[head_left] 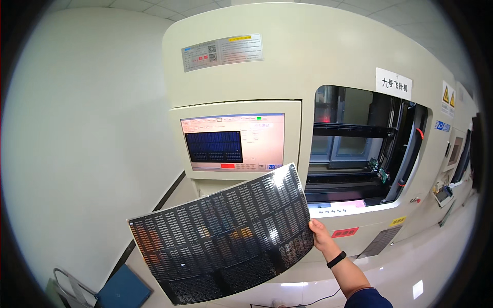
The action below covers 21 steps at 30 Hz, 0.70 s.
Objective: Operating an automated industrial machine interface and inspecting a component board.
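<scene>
Circuit-board panel (223, 233): black, patterned with rows of pale dashes; near-right motifs apparently circular. Machine housing (287, 64) beyond: cream. Wristband (336, 260), right: black. Sleeve (367, 299): navy.

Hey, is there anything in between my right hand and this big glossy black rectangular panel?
Nothing visible. Your bare right hand, with a black band around its wrist, directly grips the right edge of the large glossy black rectangular panel patterned with rows of small pale marks.

Right grip (322, 236) part-hidden behind black panel (221, 238); sleeve (367, 299) cut off.
</scene>
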Tool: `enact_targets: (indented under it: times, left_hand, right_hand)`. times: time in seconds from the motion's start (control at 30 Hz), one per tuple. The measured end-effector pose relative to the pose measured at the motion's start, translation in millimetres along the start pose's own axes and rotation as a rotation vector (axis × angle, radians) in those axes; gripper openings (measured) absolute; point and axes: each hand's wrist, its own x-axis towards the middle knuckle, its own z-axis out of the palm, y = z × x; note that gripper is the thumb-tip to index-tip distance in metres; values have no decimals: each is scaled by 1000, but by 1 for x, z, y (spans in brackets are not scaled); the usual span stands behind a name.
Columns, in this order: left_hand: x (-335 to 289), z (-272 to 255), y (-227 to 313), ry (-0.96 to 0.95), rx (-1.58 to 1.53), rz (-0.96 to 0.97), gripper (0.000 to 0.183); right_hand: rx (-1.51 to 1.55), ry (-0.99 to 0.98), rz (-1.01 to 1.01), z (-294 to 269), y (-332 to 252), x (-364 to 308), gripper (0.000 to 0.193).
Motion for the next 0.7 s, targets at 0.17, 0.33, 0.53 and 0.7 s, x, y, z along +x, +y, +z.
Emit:
enact_targets:
  times: [0.17, 0.33, 0.53, 0.7]
  left_hand:
    - [-7, -1, 2, 72, 75, -12, 28]
    - [5, -4, -17, 106, 44, 1, 36]
    - [0, -10, -13, -22, -18, 14, 41]
    - [-1, -2, -6, -110, -56, 29, 48]
  right_hand:
    - [-20, 20, 36, 0, 5, -6, 31]
    - [2, 78, 92, -6, 20, -18, 29]
    - [10, 67, 114, -20, 28, -33, 30]
    - [-96, 131, 93, -31, 40, -17, 31]
